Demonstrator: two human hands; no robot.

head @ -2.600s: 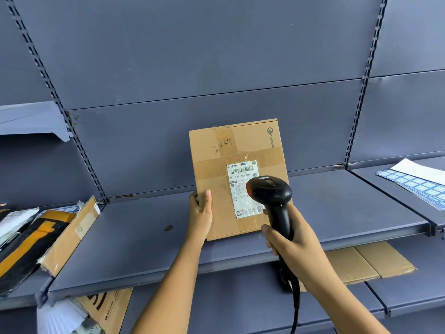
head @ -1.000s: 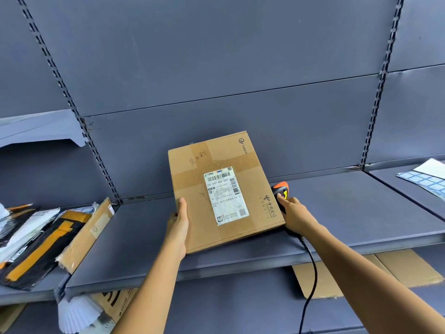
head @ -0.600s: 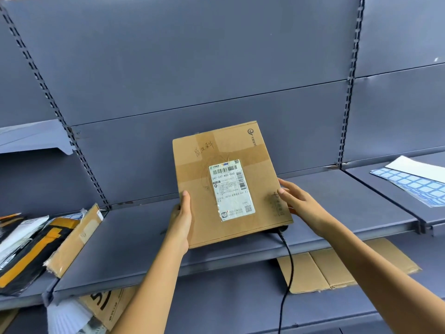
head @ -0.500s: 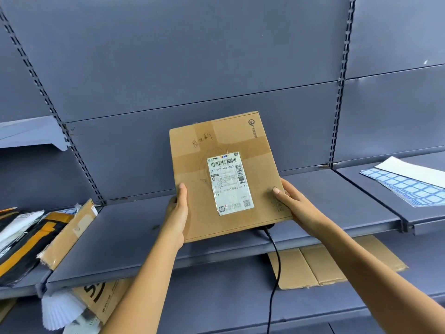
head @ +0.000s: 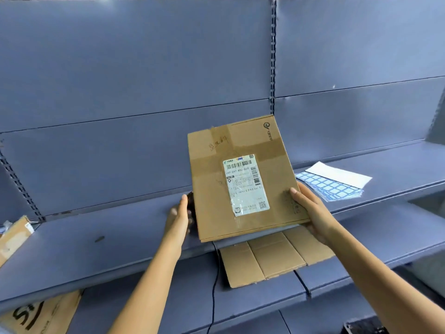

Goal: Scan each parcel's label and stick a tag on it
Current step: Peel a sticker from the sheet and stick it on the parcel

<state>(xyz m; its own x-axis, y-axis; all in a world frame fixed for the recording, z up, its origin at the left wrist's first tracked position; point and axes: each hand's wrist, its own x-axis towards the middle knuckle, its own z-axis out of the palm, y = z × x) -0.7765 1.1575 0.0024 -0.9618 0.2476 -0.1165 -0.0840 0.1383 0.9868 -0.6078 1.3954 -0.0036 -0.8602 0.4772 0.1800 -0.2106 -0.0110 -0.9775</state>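
Parcel [head: 243,189] held tilted over shelf [head: 96,237] front edge, label [head: 245,185] facing camera; left hand [head: 178,218] grips its left edge, fingers hidden behind; right hand [head: 310,213] clasps lower right corner, thumb on front; shelf runs open leftward; tag sheet [head: 330,186] right, corner hidden; label print blurred.

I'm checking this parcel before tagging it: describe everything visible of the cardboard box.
The cardboard box is flat, brown and taped across its front, with faint handwriting near the top and a logo in the upper right corner. A white shipping label with barcodes is stuck at its centre. Tilted back over the shelf front, it is held by the left hand at its left edge and the right hand at its lower right corner.
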